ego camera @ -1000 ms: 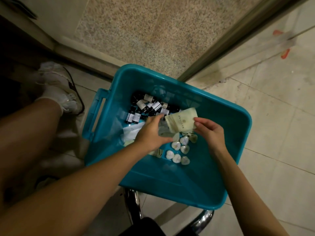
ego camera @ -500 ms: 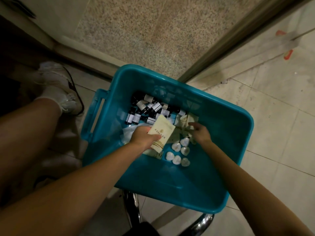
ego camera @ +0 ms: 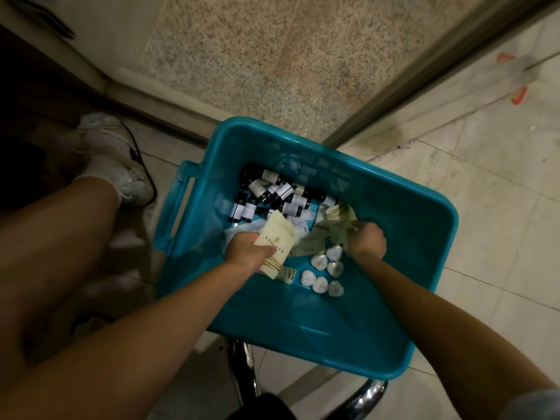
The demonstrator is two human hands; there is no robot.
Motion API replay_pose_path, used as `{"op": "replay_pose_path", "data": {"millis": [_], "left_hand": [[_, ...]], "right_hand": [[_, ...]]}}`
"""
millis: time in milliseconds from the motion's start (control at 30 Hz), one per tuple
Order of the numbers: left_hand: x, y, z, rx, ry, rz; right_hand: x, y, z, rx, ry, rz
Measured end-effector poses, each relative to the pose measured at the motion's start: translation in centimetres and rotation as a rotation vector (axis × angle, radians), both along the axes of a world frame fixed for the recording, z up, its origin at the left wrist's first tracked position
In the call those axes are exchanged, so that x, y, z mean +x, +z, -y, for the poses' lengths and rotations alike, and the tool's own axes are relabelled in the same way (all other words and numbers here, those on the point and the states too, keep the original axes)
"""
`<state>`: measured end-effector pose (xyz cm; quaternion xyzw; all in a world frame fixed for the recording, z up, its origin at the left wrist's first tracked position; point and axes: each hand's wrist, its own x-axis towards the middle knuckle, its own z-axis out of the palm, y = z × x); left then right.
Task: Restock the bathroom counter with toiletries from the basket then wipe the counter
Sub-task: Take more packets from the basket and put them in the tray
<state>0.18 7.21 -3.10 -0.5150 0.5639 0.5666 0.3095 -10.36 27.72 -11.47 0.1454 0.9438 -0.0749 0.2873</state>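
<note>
Head cam: teal basket [ego camera: 333, 322] sits on a chrome frame [ego camera: 368, 395] above the tiled floor [ego camera: 491, 183]. Left hand [ego camera: 248, 250] grips a cream packet [ego camera: 274, 250], thumb across it, over the basket's middle. Right hand [ego camera: 366, 241] has its fingers curled into the loose packets [ego camera: 338, 225]; can't tell if it actually grips one. Dark bottles [ego camera: 272, 198] are piled in the far-left corner, heart-shaped soaps [ego camera: 324, 272] between the wrists.
</note>
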Motion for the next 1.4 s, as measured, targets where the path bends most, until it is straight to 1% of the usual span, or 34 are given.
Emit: {"op": "replay_pose_path", "data": {"millis": [33,100,167,200,267,333,400,467,600,767,867,933,1067,1167,1267,1400], "left_hand": [[0.0,0.1,0.0,-0.001,0.020,0.003],[0.0,0.5,-0.3,-0.005,0.074,0.007],[-0.1,1.1,-0.5,-0.004,0.129,0.005],[-0.1,1.5,-0.6,0.001,0.156,0.002],[-0.1,2.8,-0.7,0.011,0.197,-0.009],[0.0,4.1,-0.6,0.009,0.239,-0.029],[0.0,5.8,-0.4,0.013,0.300,-0.061],[-0.1,7.5,-0.2,0.017,0.345,-0.096],[0.1,11.7,-0.3,0.024,0.397,-0.204],[1.3,17.3,-1.9,-0.010,0.364,-0.324],[2.0,20.9,-2.9,0.018,0.371,-0.413],[2.4,23.3,-3.2,0.027,0.381,-0.480],[2.7,28.8,-2.3,0.006,0.377,-0.637],[2.8,34.0,-0.8,-0.003,0.383,-0.751],[3.1,40.3,1.3,-0.026,0.388,-0.905],[4.9,49.3,4.8,-0.145,0.398,-1.092]], "right_hand": [[-0.2,0.7,-0.2,-0.058,-0.087,-0.049],[-0.5,1.6,-0.3,-0.236,-0.308,-0.081],[-0.4,2.6,0.0,-0.443,-0.539,-0.047],[-0.2,3.0,0.2,-0.534,-0.619,-0.030],[0.6,4.9,1.2,-0.737,-0.731,0.006],[1.8,7.1,2.1,-0.966,-0.794,0.089],[3.1,9.4,2.8,-1.106,-0.733,0.184],[4.2,11.4,3.5,-1.164,-0.636,0.246],[5.7,16.2,4.9,-1.225,-0.476,0.266],[6.6,22.5,5.6,-1.188,-0.346,0.123],[7.0,26.1,5.6,-1.170,-0.269,0.008],[7.2,28.8,5.5,-1.185,-0.237,-0.036],[7.3,35.0,5.7,-1.287,-0.190,-0.046],[6.9,40.3,7.2,-1.360,-0.160,-0.105],[6.8,46.7,9.4,-1.444,-0.065,-0.198],[7.3,56.2,13.0,-1.556,0.108,-0.290]]}}
